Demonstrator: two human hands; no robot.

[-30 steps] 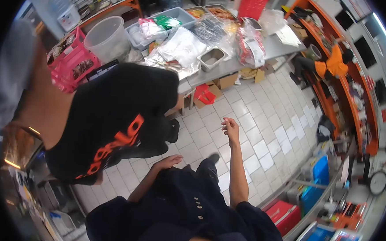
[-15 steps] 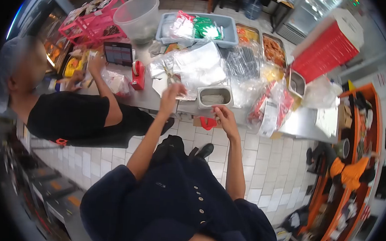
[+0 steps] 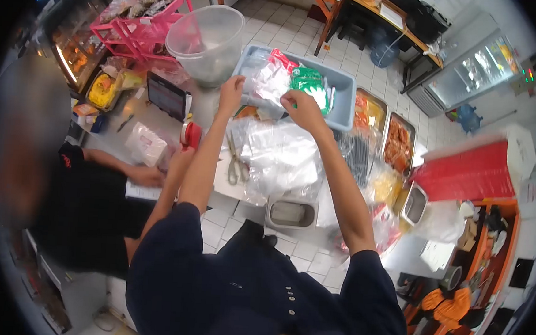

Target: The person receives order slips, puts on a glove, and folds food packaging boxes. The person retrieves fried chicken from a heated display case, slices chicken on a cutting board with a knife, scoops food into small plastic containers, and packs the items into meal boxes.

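My left hand [image 3: 230, 95] is at the left end of a blue-grey tub [image 3: 343, 104], its fingers bent together near the rim. My right hand [image 3: 302, 109] reaches over the tub's front side, thumb and fingertips pinched. What either hand grips, if anything, I cannot make out; clear plastic shows between them. Inside the tub lie a green packet with a white glove picture [image 3: 310, 84] and a red-and-white packet [image 3: 277, 73]. Nearer to me on the table are a stack of clear plastic bags [image 3: 284, 159], scissors [image 3: 236, 165] and a small steel pan [image 3: 291, 213].
A clear round bucket [image 3: 205, 47] stands left of the tub, with a tablet [image 3: 167, 97] and red tape dispenser [image 3: 191, 135] nearer. Steel trays of food [image 3: 398, 142] are on the right. A co-worker in black [image 3: 88, 199] is close on my left, one arm beside mine.
Both my hands have moved forward, from near the steel pan to the tub. My view has tilted and shifted. The co-worker's arms have come nearer, toward the tape dispenser.
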